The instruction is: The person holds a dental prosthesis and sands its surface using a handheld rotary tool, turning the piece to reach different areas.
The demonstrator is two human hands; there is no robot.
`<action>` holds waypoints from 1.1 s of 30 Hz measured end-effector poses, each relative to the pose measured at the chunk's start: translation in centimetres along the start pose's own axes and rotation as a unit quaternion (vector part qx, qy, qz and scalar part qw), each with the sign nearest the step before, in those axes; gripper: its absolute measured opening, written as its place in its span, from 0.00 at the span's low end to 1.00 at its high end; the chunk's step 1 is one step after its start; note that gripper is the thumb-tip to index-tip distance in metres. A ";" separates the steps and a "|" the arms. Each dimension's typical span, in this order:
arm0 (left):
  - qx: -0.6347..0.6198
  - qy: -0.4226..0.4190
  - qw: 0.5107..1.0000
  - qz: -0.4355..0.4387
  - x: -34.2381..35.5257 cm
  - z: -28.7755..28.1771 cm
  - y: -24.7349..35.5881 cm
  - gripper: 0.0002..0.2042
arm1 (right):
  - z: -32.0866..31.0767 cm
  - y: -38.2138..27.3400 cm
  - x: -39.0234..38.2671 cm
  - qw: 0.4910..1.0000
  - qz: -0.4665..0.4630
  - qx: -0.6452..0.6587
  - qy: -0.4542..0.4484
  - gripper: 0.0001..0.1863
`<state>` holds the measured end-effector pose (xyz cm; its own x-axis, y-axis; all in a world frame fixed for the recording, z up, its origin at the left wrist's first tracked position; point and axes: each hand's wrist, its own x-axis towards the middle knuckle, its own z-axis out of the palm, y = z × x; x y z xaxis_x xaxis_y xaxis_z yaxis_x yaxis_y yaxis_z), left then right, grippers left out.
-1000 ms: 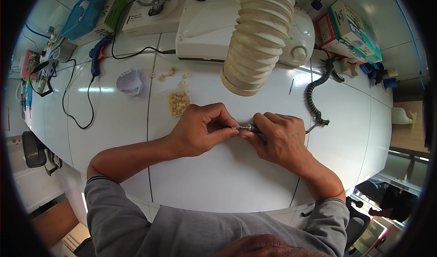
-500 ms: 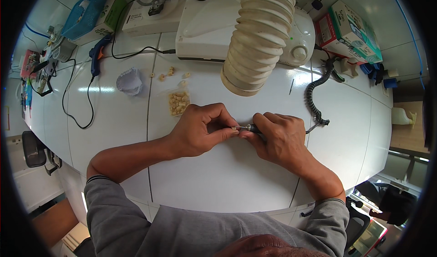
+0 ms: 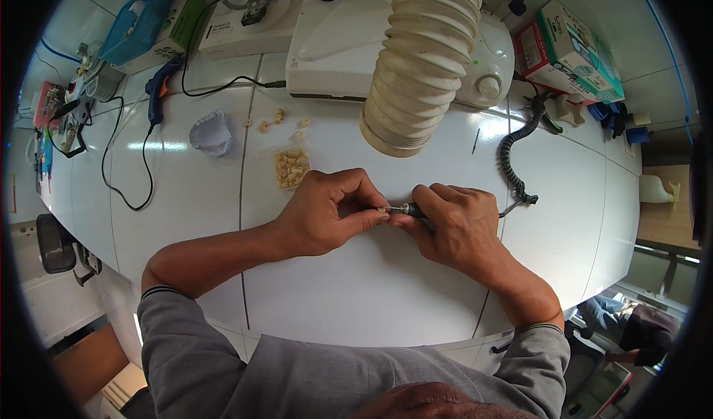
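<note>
My left hand (image 3: 316, 215) is closed, thumb and forefinger pinching a small cream tooth-like piece (image 3: 383, 210) that the fingertips mostly hide. In my right hand (image 3: 462, 222) is a dark rotary handpiece (image 3: 413, 210), gripped like a pen. Its thin metal bur (image 3: 396, 207) points left and meets the piece at the left fingertips. Just beyond my left hand lies a clear bag of yellowish false teeth (image 3: 292, 168). A few loose teeth (image 3: 264, 126) are scattered behind the bag. Left of them sits a whitish dental cast (image 3: 212, 133).
A ribbed suction hose (image 3: 423, 63) hangs over the far middle, before a white machine (image 3: 338, 40). Right of it runs a black coiled cord (image 3: 506, 155). A blue glue gun (image 3: 156, 96) and basket (image 3: 136, 24) stand far left, boxes (image 3: 575, 51) far right. Another person (image 3: 642, 330) is at lower right.
Both my hands, the handpiece and the tooth piece stay in almost the same place. At the lower right, the other person has shifted position.
</note>
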<state>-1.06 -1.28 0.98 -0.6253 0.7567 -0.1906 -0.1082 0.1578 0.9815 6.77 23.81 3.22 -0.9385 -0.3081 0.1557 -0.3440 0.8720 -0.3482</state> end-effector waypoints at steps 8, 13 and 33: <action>-0.004 0.001 1.000 -0.011 0.0 0.0 0.2 0.05 | -0.1 0.0 0.0 1.000 0.004 0.001 -0.005 0.24; -0.004 0.002 1.000 0.002 0.1 0.1 0.0 0.05 | 0.0 -0.1 -0.1 1.000 0.012 0.013 -0.002 0.24; 0.007 0.000 1.000 0.004 0.0 0.1 0.2 0.05 | 0.1 0.1 0.0 1.000 -0.010 0.001 0.011 0.25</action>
<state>-0.98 -1.24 1.16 -0.6259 0.7583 -0.1823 -0.0928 0.1597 0.9828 6.77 23.87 3.10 -0.9309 -0.3165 0.1825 -0.3621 0.8656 -0.3459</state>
